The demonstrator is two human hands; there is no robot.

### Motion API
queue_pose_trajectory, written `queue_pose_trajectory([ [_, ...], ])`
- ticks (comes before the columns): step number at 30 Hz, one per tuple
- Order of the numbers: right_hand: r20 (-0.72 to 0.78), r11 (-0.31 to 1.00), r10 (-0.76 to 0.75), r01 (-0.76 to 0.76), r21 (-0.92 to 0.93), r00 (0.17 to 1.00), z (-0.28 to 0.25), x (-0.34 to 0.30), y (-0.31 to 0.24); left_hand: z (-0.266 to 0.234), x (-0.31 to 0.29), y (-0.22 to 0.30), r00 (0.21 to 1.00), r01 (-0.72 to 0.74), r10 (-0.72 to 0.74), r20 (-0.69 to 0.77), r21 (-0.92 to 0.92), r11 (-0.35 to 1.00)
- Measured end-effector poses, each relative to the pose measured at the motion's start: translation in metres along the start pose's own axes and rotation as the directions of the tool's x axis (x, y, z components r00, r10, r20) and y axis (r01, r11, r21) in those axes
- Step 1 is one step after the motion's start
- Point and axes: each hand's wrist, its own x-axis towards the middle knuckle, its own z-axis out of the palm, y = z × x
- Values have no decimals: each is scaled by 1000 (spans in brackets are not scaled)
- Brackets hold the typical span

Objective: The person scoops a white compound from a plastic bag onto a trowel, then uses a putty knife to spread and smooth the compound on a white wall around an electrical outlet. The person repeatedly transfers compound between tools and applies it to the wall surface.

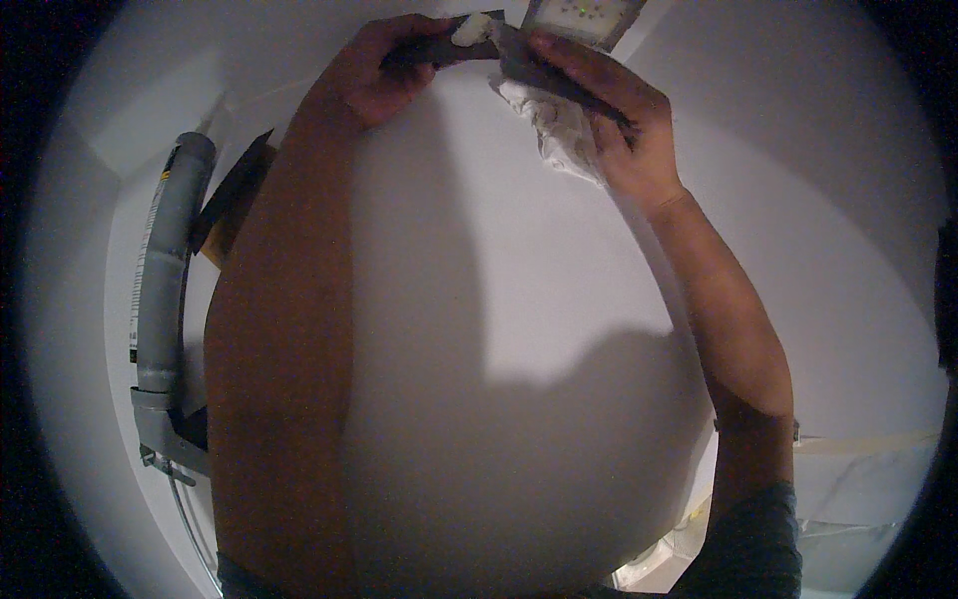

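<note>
My left hand [374,70] is closed on a dark, flat, blade-like piece [429,52] near the top of the view. A lump of whitish paste [475,30] sits on that piece. My right hand [644,135] grips a second dark, flat strip [549,78], its far end touching or nearly touching the paste. Below this strip a crumpled white cloth or paper wipe [559,130], smudged in places, hangs from the same hand. Dim light hides the exact kind of both dark pieces.
On the left lies a grey caulking gun [165,270] with a tube in it. Beside it, partly behind my left forearm, are a black flat piece [232,190] and something brownish. A framed panel [584,18] with a small green light is at the top. A broad white surface [559,260] spreads between my arms.
</note>
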Motion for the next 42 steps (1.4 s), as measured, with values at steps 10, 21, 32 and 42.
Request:
queue_pose_trajectory([
  [10,136,994,95,-88,-59,986,-16,-15,-5,-2,-3,-6,986,-115,126,112,-98,988],
  [21,213,884,84,26,-467,973,-58,16,-20,35,3,-20,971,82,-54,-235,110,991],
  [32,269,902,88,37,-429,959,-40,19,-24,45,3,-16,975,122,-93,-202,138,983],
  [42,124,903,423,-406,-144,898,-64,5,-22,27,-4,-23,966,-257,244,79,315,914],
])
